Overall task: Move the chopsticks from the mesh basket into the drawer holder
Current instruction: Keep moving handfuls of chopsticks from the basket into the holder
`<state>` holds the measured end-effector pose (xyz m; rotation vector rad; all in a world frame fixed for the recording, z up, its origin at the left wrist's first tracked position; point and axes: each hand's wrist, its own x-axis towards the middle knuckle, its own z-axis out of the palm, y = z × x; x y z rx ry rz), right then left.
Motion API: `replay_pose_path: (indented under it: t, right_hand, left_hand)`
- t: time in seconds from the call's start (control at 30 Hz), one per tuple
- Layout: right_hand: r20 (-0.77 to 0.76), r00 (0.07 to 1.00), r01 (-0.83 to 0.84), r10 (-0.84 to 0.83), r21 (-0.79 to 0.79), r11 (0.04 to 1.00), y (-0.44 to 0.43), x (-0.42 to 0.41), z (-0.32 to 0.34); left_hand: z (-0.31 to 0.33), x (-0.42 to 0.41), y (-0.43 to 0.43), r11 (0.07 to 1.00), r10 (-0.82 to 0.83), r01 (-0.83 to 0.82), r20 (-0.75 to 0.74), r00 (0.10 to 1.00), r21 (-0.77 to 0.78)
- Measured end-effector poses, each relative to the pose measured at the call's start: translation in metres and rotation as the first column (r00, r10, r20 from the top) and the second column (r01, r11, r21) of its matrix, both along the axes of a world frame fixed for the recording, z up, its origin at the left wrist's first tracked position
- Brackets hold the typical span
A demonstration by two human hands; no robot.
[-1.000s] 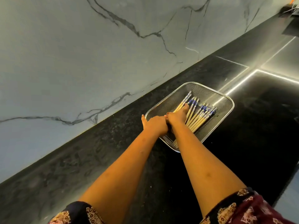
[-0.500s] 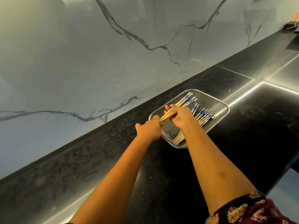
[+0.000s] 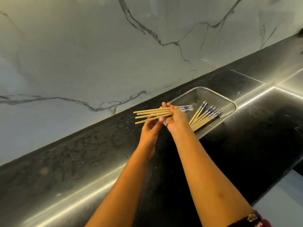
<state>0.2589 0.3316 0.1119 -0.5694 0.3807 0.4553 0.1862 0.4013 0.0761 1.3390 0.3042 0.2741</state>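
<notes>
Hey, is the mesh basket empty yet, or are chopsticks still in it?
Not empty. A bunch of chopsticks lies inside the mesh basket; the right hand holds only a few lifted chopsticks.

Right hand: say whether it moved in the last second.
Yes. The right hand rose from the mesh basket toward its left rim, gripping several chopsticks.

Both bare forearms stretch forward, side by side, wrists almost touching. Right hand (image 3: 176,119), the farther one, grips 4 chopsticks (image 3: 152,114) laid across its fingers. Left hand (image 3: 150,130) sits just beside it, fingers curled up under the same sticks.
</notes>
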Motion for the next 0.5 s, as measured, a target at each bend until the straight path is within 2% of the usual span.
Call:
replay_pose_path:
  t: [0.07, 0.13, 0.2, 0.27, 0.43, 0.5]
  right_hand:
    - [0.024, 0.999, -0.030, 0.030, -0.031, 0.999, 0.008, -0.015, 0.001]
    - [0.046, 0.998, -0.044, 0.047, -0.053, 0.998, 0.015, -0.031, 0.006]
    - [0.044, 0.998, -0.047, 0.047, 0.008, 0.999, 0.020, -0.045, 0.010]
    - [0.043, 0.998, -0.051, 0.050, 0.032, 0.998, 0.023, -0.058, 0.013]
    - [0.046, 0.988, 0.147, -0.145, -0.062, 0.987, 0.018, -0.083, 0.008]
    - [0.082, 0.984, 0.168, -0.158, -0.134, 0.977, 0.013, -0.096, 0.005]
  left_hand:
    - [0.008, 0.000, 0.003, 0.995, -0.022, 0.025, 0.038, 0.999, -0.100]
    - [0.021, -0.001, 0.007, 0.972, 0.068, -0.058, 0.035, 0.997, -0.228]
    - [0.032, -0.005, 0.008, 0.908, 0.184, -0.176, -0.018, 0.983, -0.381]
    - [0.038, -0.014, 0.009, 0.848, 0.242, -0.228, -0.033, 0.970, -0.479]
    - [0.046, -0.064, 0.037, 0.782, 0.279, -0.211, 0.027, 0.960, -0.587]
    - [0.046, -0.089, 0.052, 0.773, 0.276, -0.203, 0.030, 0.961, -0.601]
